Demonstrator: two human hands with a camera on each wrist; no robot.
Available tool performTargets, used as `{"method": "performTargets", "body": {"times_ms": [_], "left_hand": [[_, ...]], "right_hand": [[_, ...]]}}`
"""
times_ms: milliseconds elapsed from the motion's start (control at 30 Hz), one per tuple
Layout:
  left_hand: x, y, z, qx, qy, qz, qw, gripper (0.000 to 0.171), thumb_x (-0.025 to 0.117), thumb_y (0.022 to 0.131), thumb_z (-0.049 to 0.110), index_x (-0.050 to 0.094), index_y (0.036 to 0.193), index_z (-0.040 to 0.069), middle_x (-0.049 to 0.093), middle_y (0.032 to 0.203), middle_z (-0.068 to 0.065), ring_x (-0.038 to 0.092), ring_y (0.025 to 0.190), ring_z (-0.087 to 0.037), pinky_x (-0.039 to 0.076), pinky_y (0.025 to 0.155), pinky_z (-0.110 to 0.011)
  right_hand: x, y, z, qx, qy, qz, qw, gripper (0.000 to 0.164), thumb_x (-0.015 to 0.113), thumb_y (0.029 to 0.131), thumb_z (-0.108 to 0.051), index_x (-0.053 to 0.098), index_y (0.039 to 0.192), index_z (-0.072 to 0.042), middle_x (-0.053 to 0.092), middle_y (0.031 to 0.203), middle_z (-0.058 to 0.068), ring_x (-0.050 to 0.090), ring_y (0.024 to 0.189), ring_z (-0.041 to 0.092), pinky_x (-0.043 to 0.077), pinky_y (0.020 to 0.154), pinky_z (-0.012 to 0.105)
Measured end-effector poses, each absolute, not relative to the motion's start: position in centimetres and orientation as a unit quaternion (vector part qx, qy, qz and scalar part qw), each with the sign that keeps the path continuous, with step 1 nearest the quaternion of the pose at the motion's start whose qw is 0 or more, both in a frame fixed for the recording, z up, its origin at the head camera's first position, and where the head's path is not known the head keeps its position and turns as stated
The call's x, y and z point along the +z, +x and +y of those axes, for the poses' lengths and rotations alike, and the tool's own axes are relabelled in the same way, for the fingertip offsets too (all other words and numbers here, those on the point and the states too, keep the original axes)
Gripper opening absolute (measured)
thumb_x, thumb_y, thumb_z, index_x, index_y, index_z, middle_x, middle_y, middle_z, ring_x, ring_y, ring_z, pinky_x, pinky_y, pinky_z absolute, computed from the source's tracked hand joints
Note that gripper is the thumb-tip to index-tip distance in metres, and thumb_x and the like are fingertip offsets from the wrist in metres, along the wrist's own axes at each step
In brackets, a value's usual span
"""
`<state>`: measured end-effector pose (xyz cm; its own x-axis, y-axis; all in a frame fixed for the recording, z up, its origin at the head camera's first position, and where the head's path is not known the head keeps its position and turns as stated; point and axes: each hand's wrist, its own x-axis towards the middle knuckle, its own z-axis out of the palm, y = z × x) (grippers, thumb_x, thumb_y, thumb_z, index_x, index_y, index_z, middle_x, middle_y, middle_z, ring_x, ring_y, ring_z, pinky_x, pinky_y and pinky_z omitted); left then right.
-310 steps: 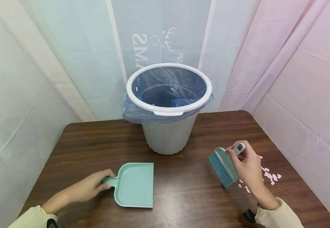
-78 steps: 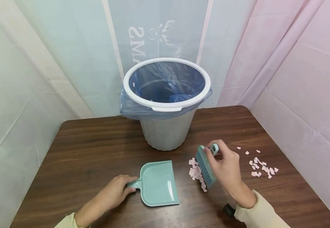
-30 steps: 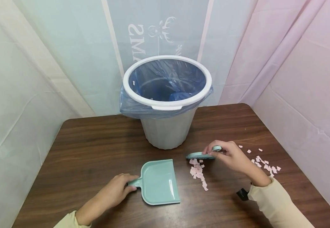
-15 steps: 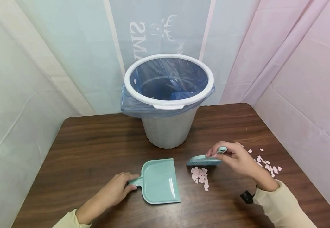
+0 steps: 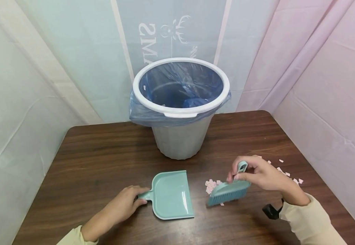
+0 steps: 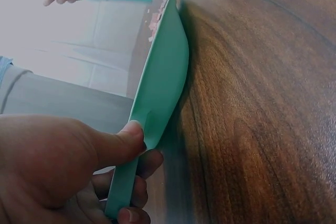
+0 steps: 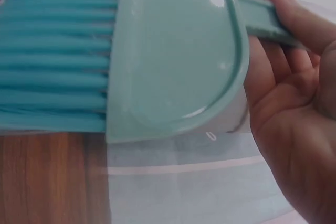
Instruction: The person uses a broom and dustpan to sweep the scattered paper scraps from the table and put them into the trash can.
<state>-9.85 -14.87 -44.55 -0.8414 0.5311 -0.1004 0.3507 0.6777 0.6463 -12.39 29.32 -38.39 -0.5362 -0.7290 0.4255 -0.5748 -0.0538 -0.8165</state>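
My left hand [image 5: 123, 204] grips the short handle of a mint-green dustpan [image 5: 171, 194], thumb on top and fingers beneath, as the left wrist view shows. The pan lies on the table with its straight lip facing right. In my right hand [image 5: 261, 173] is a matching hand brush [image 5: 229, 190], held by its looped handle with the bristles pointing down. Just right of the dustpan's lip sits a small heap of pale pink paper scraps [image 5: 210, 186], partly hidden behind the brush. The right wrist view shows the brush's head [image 7: 173, 51] and blue-green bristles [image 7: 58, 51] up close.
A white bin [image 5: 180, 139] with a blue liner bag [image 5: 177, 86] stands at the table's back; a scrap clings inside the liner. More scraps [image 5: 281, 170] lie scattered at the right, partly behind my right hand. The wooden table [image 5: 97, 156] is enclosed by fabric walls [image 5: 327, 102].
Earlier, the scraps came left from the right-hand pile and the dustpan shifted right. Over the last second the brush has moved from behind the heap to its near right side, while the dustpan stays put.
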Motion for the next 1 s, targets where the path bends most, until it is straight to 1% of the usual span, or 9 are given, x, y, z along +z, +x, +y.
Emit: {"method": "performTargets", "body": {"times_ms": [67, 167, 267, 467, 567, 733, 867, 1000], "left_hand": [[-44.5, -9.8, -14.9, 0.319, 0.244, 0.905, 0.141, 0.036, 0.076, 0.090, 0.011, 0.071, 0.123, -0.001, 0.072, 0.120, -0.016, 0.062, 0.118, -0.044, 0.050, 0.097, -0.058], [-44.5, -9.8, -14.9, 0.316, 0.246, 0.906, 0.137, 0.035, 0.076, 0.090, 0.010, 0.071, 0.123, -0.002, 0.072, 0.120, -0.016, 0.063, 0.116, -0.041, 0.051, 0.096, -0.056], [-44.5, -9.8, -14.9, 0.315, 0.245, 0.907, 0.135, 0.035, 0.076, 0.090, 0.010, 0.071, 0.123, -0.001, 0.072, 0.120, -0.015, 0.064, 0.116, -0.040, 0.051, 0.095, -0.055], [-44.7, -9.8, -14.9, 0.316, 0.243, 0.907, 0.134, 0.036, 0.077, 0.090, 0.010, 0.071, 0.123, -0.001, 0.072, 0.120, -0.015, 0.063, 0.116, -0.040, 0.051, 0.096, -0.056], [-44.6, -9.8, -14.9, 0.317, 0.242, 0.907, 0.137, 0.036, 0.077, 0.090, 0.010, 0.071, 0.123, -0.001, 0.072, 0.120, -0.015, 0.063, 0.117, -0.040, 0.051, 0.096, -0.056], [-44.6, -9.9, -14.9, 0.320, 0.238, 0.905, 0.147, 0.036, 0.077, 0.090, 0.011, 0.071, 0.123, -0.001, 0.071, 0.121, -0.014, 0.063, 0.118, -0.041, 0.050, 0.096, -0.057], [-44.6, -9.9, -14.9, 0.321, 0.242, 0.904, 0.145, 0.036, 0.077, 0.090, 0.011, 0.071, 0.123, -0.001, 0.072, 0.120, -0.014, 0.064, 0.115, -0.038, 0.052, 0.094, -0.055], [-44.7, -9.9, -14.9, 0.318, 0.241, 0.905, 0.144, 0.036, 0.077, 0.089, 0.011, 0.071, 0.123, -0.001, 0.071, 0.121, -0.014, 0.062, 0.118, -0.042, 0.050, 0.096, -0.057]], "right_hand": [[-38.6, -12.4, 29.3, -0.553, -0.486, 0.669, 0.104, 0.037, 0.058, 0.083, 0.031, 0.059, 0.104, 0.001, 0.071, 0.096, 0.015, 0.072, 0.095, 0.022, 0.060, 0.071, 0.034], [-39.0, -12.3, 29.1, -0.549, -0.492, 0.663, 0.131, 0.035, 0.059, 0.084, 0.029, 0.059, 0.104, 0.000, 0.071, 0.096, 0.015, 0.073, 0.094, 0.024, 0.061, 0.069, 0.037], [-39.2, -12.2, 28.9, -0.542, -0.487, 0.670, 0.143, 0.033, 0.060, 0.086, 0.026, 0.059, 0.104, -0.002, 0.072, 0.096, 0.013, 0.073, 0.093, 0.023, 0.060, 0.068, 0.037], [-39.5, -12.2, 28.9, -0.539, -0.440, 0.699, 0.165, 0.031, 0.061, 0.090, 0.020, 0.061, 0.102, -0.008, 0.074, 0.095, 0.010, 0.073, 0.090, 0.022, 0.059, 0.066, 0.035], [-39.5, -12.3, 29.0, -0.536, -0.427, 0.710, 0.162, 0.030, 0.062, 0.090, 0.019, 0.061, 0.101, -0.009, 0.074, 0.094, 0.009, 0.073, 0.090, 0.022, 0.059, 0.065, 0.035], [-39.6, -12.4, 28.7, -0.532, -0.421, 0.720, 0.145, 0.026, 0.063, 0.091, 0.016, 0.061, 0.100, -0.008, 0.074, 0.095, 0.008, 0.073, 0.091, 0.022, 0.060, 0.070, 0.034], [-39.5, -12.6, 28.2, -0.533, -0.420, 0.723, 0.127, 0.017, 0.064, 0.094, 0.011, 0.061, 0.099, -0.005, 0.074, 0.096, 0.007, 0.073, 0.092, 0.022, 0.060, 0.073, 0.034], [-39.4, -12.7, 27.9, -0.536, -0.419, 0.723, 0.119, 0.014, 0.064, 0.095, 0.008, 0.061, 0.099, -0.005, 0.074, 0.097, 0.007, 0.073, 0.093, 0.023, 0.060, 0.074, 0.033]]}}
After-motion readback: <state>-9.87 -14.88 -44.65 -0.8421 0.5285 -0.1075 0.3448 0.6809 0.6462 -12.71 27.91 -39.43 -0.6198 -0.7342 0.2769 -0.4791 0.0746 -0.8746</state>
